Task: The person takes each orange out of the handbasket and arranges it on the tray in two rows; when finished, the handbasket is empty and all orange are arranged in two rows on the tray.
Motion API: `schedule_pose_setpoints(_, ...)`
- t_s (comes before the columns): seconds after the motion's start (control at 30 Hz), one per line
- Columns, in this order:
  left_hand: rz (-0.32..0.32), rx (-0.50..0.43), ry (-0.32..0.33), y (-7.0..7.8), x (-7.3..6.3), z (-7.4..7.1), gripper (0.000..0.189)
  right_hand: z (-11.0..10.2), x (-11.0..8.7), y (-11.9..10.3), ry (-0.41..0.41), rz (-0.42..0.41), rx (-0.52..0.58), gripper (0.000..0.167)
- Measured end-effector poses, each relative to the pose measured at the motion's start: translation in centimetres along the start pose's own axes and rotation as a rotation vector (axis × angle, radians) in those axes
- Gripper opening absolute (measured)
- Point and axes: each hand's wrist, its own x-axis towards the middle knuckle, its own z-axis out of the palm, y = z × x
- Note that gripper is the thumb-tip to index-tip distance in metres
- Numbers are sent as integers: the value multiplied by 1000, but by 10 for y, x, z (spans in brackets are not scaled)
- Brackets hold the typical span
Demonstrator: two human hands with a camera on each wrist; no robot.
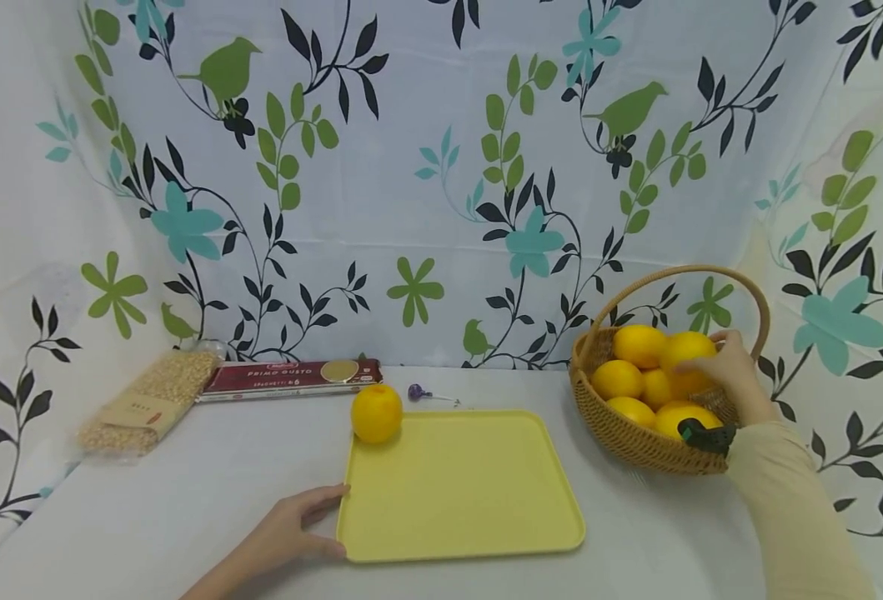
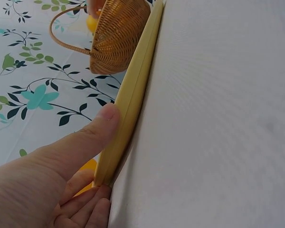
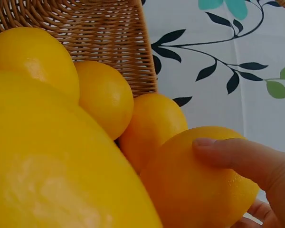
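In the head view my right hand (image 1: pixel 737 379) reaches into a wicker basket (image 1: pixel 636 446) at the right. It grips an orange (image 3: pixel 199 180); in the right wrist view the thumb lies across the top of this dimpled fruit. Several other yellow-orange fruits (image 1: pixel 617 379) fill the basket around it. My left hand (image 1: pixel 283 529) touches the left edge of a yellow tray (image 1: pixel 464 492), thumb near the front corner and fingers farther back. The left wrist view shows that thumb (image 2: pixel 92 133) straight against the rim. Another orange (image 1: pixel 376 414) sits at the tray's back left corner.
Behind the tray lies a purple lollipop (image 1: pixel 417 392). A dark red spaghetti packet (image 1: pixel 291 379) and a clear bag of pale grains or beans (image 1: pixel 152 400) lie at the back left. A patterned curtain (image 1: pixel 411 208) hangs behind the white table (image 1: pixel 186 483). The basket's tall handle (image 1: pixel 681 271) arches upward.
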Motion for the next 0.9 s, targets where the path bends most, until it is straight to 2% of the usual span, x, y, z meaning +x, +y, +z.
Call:
schedule_pose_setpoints(0.27,4,-4,-1,1,3,2,85,-3,8,-4,-49,-17,75,104)
schedule_pose_setpoints(0.43,19,-13,-5,0,4,4,85,-6,4,-14,-80,-31,145,106)
schedule_pose_setpoints(0.53,34,-20,-6,-1,5,4,85,-6,-7,-27,-91,-42,152,108)
schedule_pose_setpoints(0.63,30,-22,-6,-1,4,4,86,-2,-19,-39,-64,-42,143,104)
schedule_pose_setpoints(0.77,12,-13,-2,-2,0,2,86,4,-37,-52,-84,-78,137,101)
schedule_pose_setpoints(0.9,22,-9,-6,-2,-1,0,85,5,-50,-61,-121,-114,114,97)
